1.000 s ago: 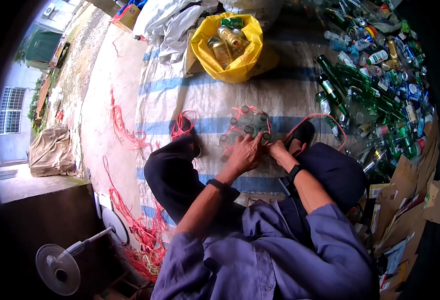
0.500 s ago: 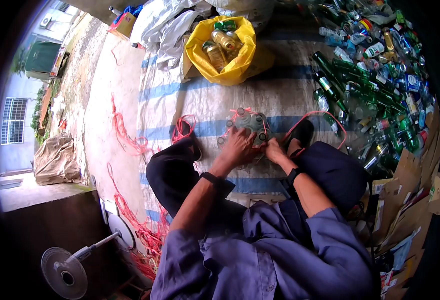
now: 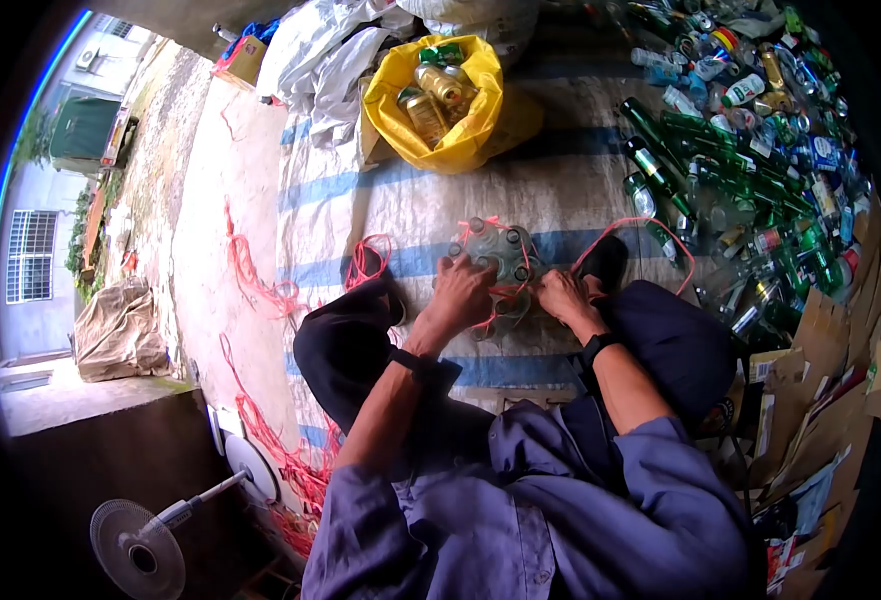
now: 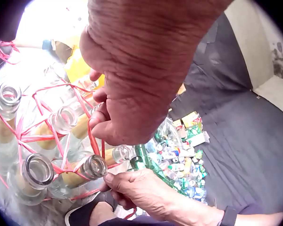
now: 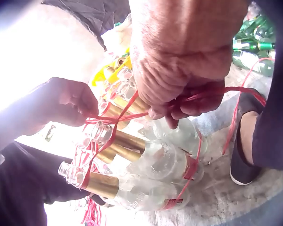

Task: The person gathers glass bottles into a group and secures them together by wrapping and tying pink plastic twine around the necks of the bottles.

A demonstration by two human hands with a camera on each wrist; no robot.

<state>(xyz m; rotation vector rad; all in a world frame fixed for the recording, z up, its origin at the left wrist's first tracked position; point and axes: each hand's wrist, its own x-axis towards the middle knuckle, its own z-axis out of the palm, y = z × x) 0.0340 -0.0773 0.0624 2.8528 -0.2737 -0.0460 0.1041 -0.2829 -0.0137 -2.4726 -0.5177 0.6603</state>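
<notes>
Between the person's feet stands a bundle of clear glass bottles (image 5: 155,162) with gold neck labels. Red plastic string (image 4: 47,137) is wound around and across their necks. Over the near left side of the bundle, the left hand (image 3: 463,297) pinches a strand of this string at the bottle mouths. On the right side, the right hand (image 3: 567,298) grips the string with curled fingers. A length of string runs between both hands in the right wrist view, and its tail loops over the right foot. The palm hides part of the right hand's grip.
A yellow bag (image 3: 480,120) of cans stands ahead on the striped sheet (image 3: 330,210). Green bottles (image 3: 660,170) and other empties are heaped at right, beside flattened cardboard (image 3: 810,370). Loose red string (image 3: 250,265) lies at left, near a fan (image 3: 140,550).
The left hand has moved left over the bundle, away from the right hand, so the gap between them has widened. The right hand stays at the bundle's right side. The head view has shifted slightly.
</notes>
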